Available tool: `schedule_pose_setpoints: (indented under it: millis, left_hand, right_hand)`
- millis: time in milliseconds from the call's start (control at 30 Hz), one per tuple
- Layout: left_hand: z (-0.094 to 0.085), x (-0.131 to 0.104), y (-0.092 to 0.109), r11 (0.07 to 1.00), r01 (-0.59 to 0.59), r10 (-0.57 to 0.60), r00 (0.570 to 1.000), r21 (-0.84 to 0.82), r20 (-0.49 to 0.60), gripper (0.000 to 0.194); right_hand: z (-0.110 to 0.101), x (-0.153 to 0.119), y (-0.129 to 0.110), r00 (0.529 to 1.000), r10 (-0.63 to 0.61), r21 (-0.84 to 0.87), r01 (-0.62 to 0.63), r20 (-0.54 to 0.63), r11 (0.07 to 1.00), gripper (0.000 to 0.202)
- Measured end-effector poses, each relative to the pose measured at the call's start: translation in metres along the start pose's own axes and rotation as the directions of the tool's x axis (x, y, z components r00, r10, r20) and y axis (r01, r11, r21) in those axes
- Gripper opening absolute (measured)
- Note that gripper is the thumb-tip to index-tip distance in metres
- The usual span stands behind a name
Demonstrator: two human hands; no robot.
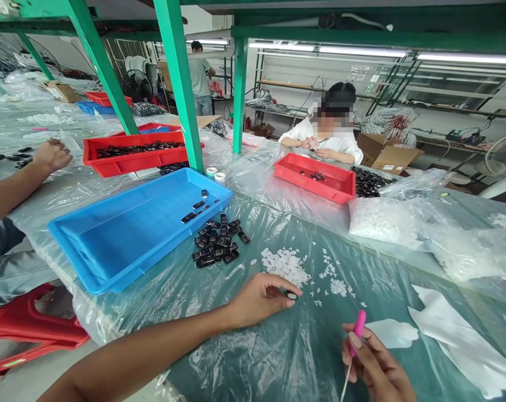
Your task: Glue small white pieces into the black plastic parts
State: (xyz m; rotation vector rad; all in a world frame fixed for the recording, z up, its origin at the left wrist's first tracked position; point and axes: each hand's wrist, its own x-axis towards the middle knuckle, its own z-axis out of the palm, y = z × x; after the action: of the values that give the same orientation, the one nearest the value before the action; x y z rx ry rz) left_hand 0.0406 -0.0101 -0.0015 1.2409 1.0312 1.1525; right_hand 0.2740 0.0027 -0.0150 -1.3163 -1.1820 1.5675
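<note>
Between the thumb and fingers of my left hand is a small black plastic part with a pale oval face. It is held just above the green table, close to a heap of white oval pieces. My right hand grips a pink-handled tool with a thin metal shaft pointing down; its tip is cut off by the frame's bottom edge. A scatter of tiny white bits lies beyond the right hand. To the left, a pile of black plastic parts sits against the blue tray.
The blue tray holds a few black parts at its right end. Red trays and plastic bags of white pieces stand farther back. White sheets lie at right. Green posts rise from the table. Co-workers sit across and at left.
</note>
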Motion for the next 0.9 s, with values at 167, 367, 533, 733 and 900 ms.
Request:
schedule_pose_setpoints:
  millis: [167,367,533,733,900]
  left_hand:
    - [0.007,-0.006,0.003,0.993,-0.095,0.092,0.995,0.066,0.05,0.024]
    - [0.007,-0.006,0.003,0.989,-0.092,0.086,0.995,0.113,0.057,0.026]
    - [0.006,-0.006,0.002,0.982,-0.021,0.017,1.0,0.185,0.024,0.026]
    - [0.007,-0.006,-0.003,0.98,0.046,-0.049,0.999,0.192,0.009,0.038]
    - [0.01,-0.01,-0.005,0.992,0.063,-0.07,0.995,0.106,0.064,0.04]
  right_hand:
    - [-0.004,0.004,0.003,0.993,-0.115,-0.173,0.114,0.003,0.978,0.042]
    - [-0.017,0.008,0.013,0.954,-0.287,-0.573,0.286,0.091,0.768,0.041]
    - [-0.027,0.01,0.014,0.942,-0.27,-0.881,0.291,0.197,0.372,0.039]
    - [-0.034,0.003,0.005,0.936,-0.268,-0.935,0.287,0.227,0.21,0.038]
    - [-0.058,-0.01,-0.019,0.976,-0.2,-0.962,-0.026,-0.083,0.271,0.051]
